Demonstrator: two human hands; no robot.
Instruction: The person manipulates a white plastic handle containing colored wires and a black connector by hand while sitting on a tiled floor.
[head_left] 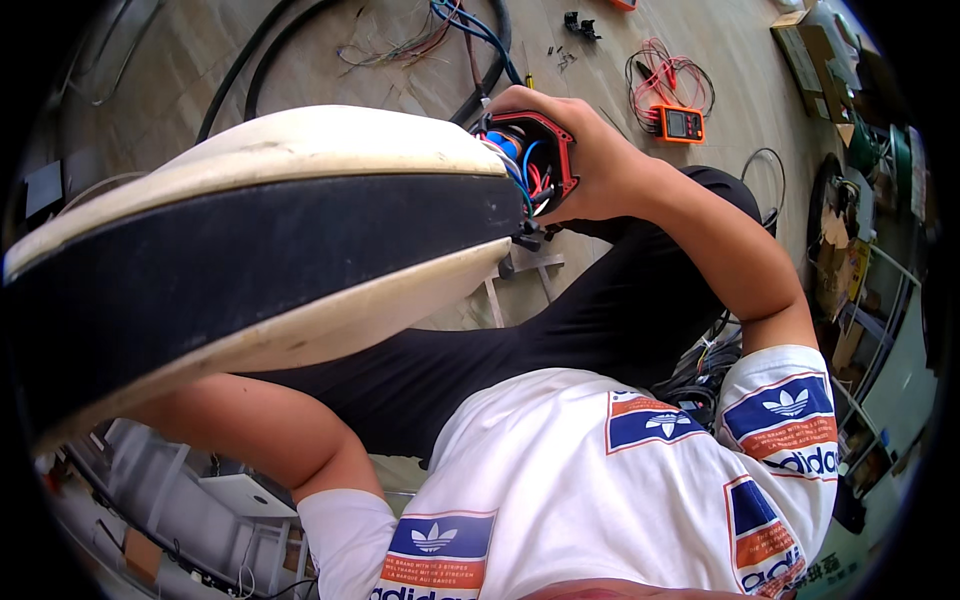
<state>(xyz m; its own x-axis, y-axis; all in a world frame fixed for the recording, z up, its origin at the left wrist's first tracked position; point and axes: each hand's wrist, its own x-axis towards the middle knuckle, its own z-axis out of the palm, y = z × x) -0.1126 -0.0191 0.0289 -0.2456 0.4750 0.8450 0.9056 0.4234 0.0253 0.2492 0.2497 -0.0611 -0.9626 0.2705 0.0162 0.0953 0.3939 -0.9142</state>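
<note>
A large cream object with a wide black band (260, 250) stretches across the left half of the view, tilted. At its right end is a red-rimmed housing (563, 160) packed with blue, red and white wires (530, 175). My right hand (600, 155) curls round the outside of that housing, gripping it. My left forearm (260, 420) reaches up under the cream object, which hides that hand and whatever it touches. A small black fitting (527, 232) sits just below the housing.
On the floor lie an orange multimeter (678, 123) with leads, small black parts (580, 27), a thick black hose (268, 60) and loose wires (380, 50). My bent legs (590, 300) are below the object. Boxes (805, 55) line the right edge, shelving (150, 480) the lower left.
</note>
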